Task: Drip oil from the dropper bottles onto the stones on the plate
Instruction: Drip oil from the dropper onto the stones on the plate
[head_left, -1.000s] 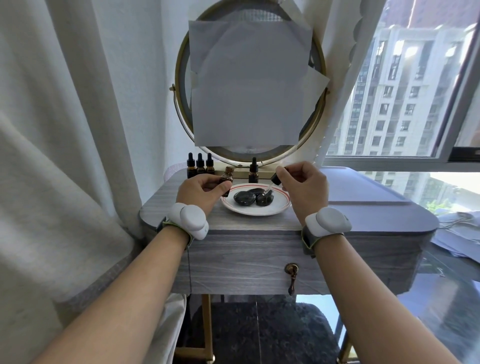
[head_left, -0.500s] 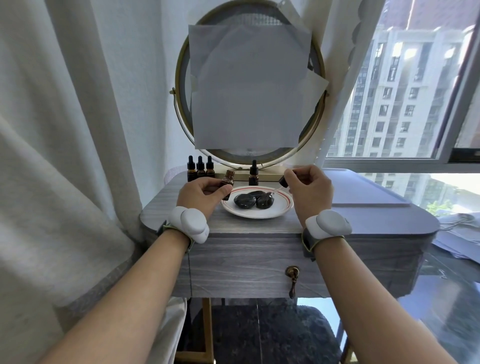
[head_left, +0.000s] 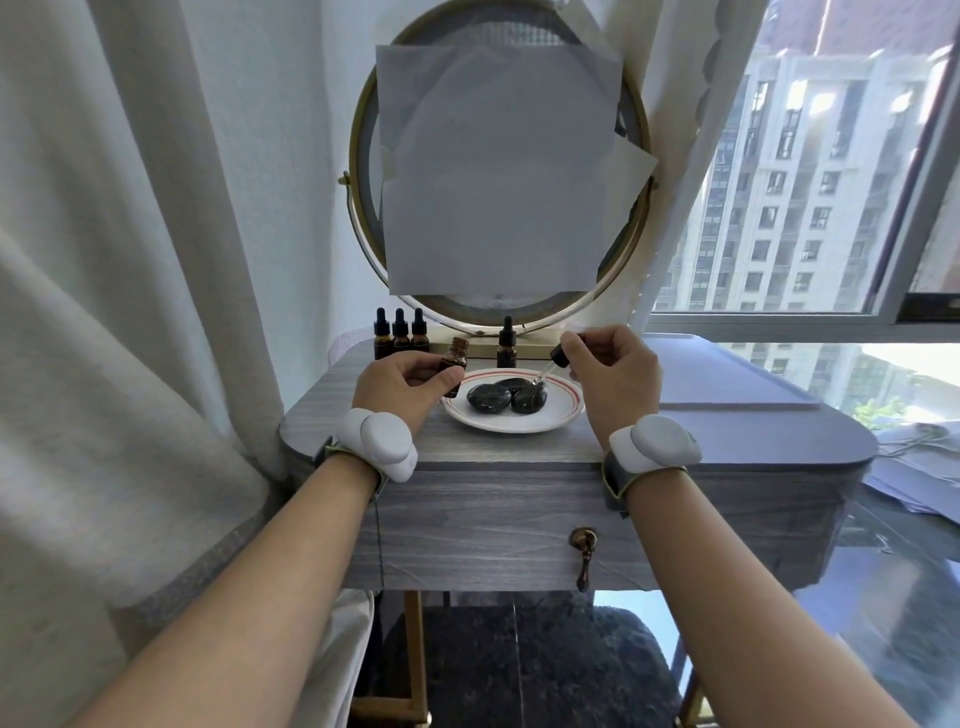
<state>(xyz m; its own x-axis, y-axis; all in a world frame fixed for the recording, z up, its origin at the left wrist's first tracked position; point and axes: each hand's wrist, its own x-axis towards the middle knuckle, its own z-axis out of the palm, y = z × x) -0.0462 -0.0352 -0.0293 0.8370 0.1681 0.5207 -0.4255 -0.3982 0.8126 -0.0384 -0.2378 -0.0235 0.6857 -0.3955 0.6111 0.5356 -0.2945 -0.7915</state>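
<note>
holding an uncapped small amber glass bottle (head_left: 455, 362) upright just left of the plate, the left hand (head_left: 405, 387) wraps its fingers around the bottle's lower body, with the threaded neck standing clear above them. the right hand (head_left: 613, 382) pinches the black rubber bulb of a glass dropper (head_left: 551, 366) between thumb and fingertips, the thin pipette slanting down and left so that its tip sits over the three smooth dark polished stones (head_left: 506, 396) and looks to be at or just above the rightmost one; whether it touches cannot be told. the stones lie bunched together, touching, in the middle of a white round plate with a thin red ring (head_left: 563, 410), which rests on the grey wood-grain dressing table (head_left: 519, 457).

three more capped amber dropper bottles (head_left: 401, 335) stand in a tight row at the back left of the table, and a fourth capped bottle (head_left: 507, 344) stands just behind the plate, in front of the round gold-framed mirror covered with paper (head_left: 498, 171).

the step in hand appears to be the dripping itself. no drop can be made out on the stones or at the tip. the next move probably calls for a gentle squeeze of the bulb while keeping the tip steady above a stone, then shifting to the others. the open bottle needs to stay upright and close so the dropper can go back in cleanly.
</note>
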